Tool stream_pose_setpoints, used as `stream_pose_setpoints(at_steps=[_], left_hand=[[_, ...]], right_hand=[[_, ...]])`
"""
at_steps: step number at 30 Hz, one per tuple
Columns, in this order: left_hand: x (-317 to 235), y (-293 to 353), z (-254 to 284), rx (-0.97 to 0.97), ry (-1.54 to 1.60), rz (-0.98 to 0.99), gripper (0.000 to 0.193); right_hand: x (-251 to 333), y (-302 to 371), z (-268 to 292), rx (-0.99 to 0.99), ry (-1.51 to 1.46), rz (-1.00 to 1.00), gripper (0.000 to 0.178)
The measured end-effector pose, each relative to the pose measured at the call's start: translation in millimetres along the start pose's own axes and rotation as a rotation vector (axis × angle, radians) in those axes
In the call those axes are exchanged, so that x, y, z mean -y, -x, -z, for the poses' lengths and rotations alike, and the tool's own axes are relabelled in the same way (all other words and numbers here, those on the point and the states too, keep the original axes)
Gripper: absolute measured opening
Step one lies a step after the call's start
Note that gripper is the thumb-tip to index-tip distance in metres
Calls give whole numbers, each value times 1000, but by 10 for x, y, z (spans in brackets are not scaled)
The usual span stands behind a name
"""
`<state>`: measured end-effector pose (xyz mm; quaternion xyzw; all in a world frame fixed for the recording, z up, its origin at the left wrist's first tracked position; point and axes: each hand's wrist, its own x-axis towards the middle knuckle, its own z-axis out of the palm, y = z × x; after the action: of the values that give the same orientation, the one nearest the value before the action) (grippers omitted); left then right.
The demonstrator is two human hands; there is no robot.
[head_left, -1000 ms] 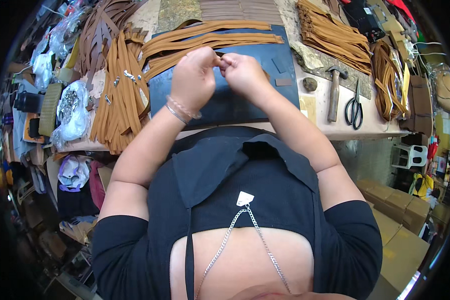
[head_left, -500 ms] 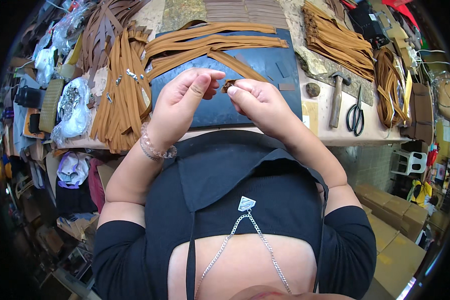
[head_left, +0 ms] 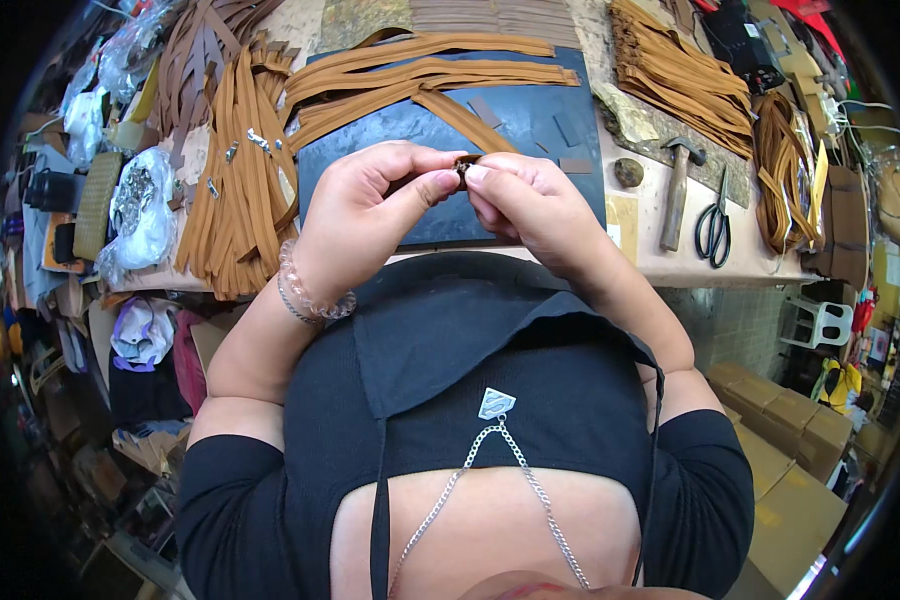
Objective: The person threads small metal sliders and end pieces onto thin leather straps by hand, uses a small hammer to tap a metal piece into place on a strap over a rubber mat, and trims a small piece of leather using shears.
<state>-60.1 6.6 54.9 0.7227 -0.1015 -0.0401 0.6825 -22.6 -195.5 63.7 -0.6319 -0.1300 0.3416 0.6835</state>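
Over the dark blue board (head_left: 525,105), my two hands meet at the folded end of a brown zipper strip (head_left: 460,120). My left hand (head_left: 375,195) pinches the dark, bunched tip between thumb and forefinger. From the other side, my right hand (head_left: 540,200) grips the same end, its other fingers curled under. The strip's remaining length slants away across the board. More brown zipper strips (head_left: 420,75) lie along the board's far part. Whatever small detail sits between the fingertips is mostly covered.
Left of the board, zipper strips (head_left: 235,190) carry several metal pieces. A hammer (head_left: 676,190), black scissors (head_left: 713,230) and a round stone (head_left: 628,172) lie at right, below another strip bundle (head_left: 675,75). Small brown leather pieces (head_left: 574,166) rest on the board.
My left hand has moved right and closed on the zipper end, which only my right hand held before. A small brown piece now shows clearly beside the slanting strip.
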Motion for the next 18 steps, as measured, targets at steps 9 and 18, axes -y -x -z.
stream_pose_setpoints(at_steps=[9,18], left_hand=[[-104,5,-30,-43,-432,-236,11],[-76,-4,-77,-95,-220,-174,15]], right_hand=[[-22,16,27,36,-11,5,31],[-107,-7,-5,24,73,32,26]])
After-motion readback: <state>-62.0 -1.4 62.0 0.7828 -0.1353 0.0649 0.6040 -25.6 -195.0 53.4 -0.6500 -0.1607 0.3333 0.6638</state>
